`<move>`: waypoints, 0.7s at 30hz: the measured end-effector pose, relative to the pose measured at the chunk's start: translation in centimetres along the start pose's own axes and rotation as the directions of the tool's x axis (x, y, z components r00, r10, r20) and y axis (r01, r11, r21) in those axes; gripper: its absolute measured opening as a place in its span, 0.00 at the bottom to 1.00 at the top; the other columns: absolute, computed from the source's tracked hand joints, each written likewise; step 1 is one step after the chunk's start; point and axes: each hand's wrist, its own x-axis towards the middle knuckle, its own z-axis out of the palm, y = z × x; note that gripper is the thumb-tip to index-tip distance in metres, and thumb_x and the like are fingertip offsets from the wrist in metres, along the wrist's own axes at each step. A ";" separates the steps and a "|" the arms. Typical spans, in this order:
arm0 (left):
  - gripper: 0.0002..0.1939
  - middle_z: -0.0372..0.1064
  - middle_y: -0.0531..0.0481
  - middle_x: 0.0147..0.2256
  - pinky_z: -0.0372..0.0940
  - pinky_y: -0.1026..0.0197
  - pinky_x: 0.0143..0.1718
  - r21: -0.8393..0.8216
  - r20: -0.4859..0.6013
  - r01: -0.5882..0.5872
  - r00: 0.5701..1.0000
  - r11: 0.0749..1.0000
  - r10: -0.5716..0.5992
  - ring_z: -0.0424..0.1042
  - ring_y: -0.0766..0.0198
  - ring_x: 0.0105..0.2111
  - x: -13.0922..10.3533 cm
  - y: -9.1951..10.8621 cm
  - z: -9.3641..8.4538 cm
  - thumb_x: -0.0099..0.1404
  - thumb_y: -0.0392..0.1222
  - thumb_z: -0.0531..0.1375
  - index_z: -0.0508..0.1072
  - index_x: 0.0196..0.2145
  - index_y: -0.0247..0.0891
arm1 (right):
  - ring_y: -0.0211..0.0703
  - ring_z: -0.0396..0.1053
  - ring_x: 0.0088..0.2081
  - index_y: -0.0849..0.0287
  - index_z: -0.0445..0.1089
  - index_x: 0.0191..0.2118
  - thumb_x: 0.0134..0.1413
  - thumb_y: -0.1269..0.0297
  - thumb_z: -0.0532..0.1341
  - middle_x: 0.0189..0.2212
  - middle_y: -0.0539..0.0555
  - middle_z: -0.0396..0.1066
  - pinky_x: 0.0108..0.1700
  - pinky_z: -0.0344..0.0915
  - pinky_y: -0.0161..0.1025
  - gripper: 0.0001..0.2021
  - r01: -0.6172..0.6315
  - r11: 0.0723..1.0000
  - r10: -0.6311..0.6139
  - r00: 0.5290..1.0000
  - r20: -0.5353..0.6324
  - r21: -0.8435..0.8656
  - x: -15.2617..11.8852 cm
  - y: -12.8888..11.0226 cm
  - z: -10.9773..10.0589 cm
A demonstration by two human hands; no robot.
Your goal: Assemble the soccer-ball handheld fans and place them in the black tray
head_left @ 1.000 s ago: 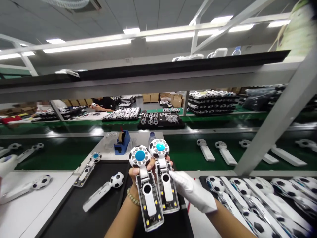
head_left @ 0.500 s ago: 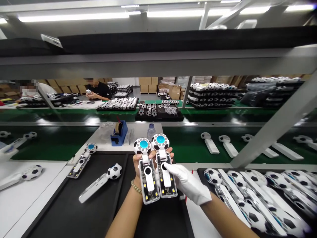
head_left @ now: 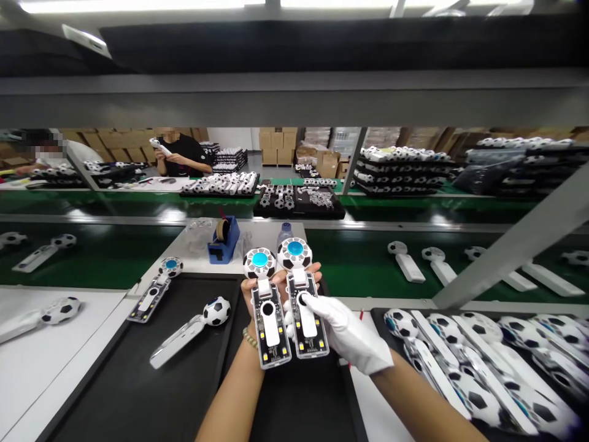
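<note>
I hold two handheld soccer-ball units side by side above a black tray. Each has a ball-patterned round head with a blue disc and a clear handle showing a circuit board, small yellow squares and a white strip. My bare left hand, with a beaded bracelet, is closed on the left unit; some of its fingers pass behind both. My right hand, in a white glove, grips the right unit, thumb on its front near the round hole. Its other fingers are mostly hidden.
On the tray's left lie a clear-handled unit and a white-handled one. A right-hand tray holds several more. Behind are a blue tape dispenser, a bottle and a green belt. A slanted post stands right. Co-workers sit opposite.
My view has tipped slightly downward. Both units stay in my hands, with a slightly wider gap between them. Across the belt, a co-worker now holds a white-handled unit up in both hands.
</note>
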 end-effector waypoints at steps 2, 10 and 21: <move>0.16 0.67 0.42 0.48 0.58 0.49 0.50 -0.114 0.041 0.019 0.999 0.993 -0.014 0.62 0.45 0.53 0.0 0.2 0.0 0.45 0.55 0.57 0.63 0.23 0.40 | 0.49 0.70 0.46 0.68 0.71 0.44 0.58 0.60 0.57 0.45 0.63 0.71 0.49 0.62 0.44 0.16 0.017 1.000 -0.016 1.000 0.002 -0.004 0.1 0.0 0.1; 0.16 0.69 0.44 0.42 0.63 0.52 0.44 -0.155 0.007 0.010 1.000 0.988 -0.009 0.66 0.48 0.48 -0.1 0.6 0.2 0.45 0.56 0.58 0.63 0.21 0.41 | 0.53 0.66 0.50 0.65 0.64 0.52 0.55 0.68 0.59 0.49 0.64 0.67 0.54 0.59 0.52 0.18 0.015 0.998 -0.002 0.982 0.187 -0.067 -0.6 -0.8 0.9; 0.14 0.71 0.46 0.34 0.64 0.52 0.36 -0.177 -0.051 -0.017 0.999 0.984 0.008 0.70 0.49 0.40 -0.5 0.9 0.2 0.47 0.56 0.57 0.64 0.21 0.43 | 0.51 0.60 0.55 0.54 0.56 0.58 0.31 0.83 0.67 0.55 0.58 0.61 0.56 0.57 0.51 0.43 -0.022 0.999 0.034 0.931 0.362 -0.039 -0.6 -0.7 0.4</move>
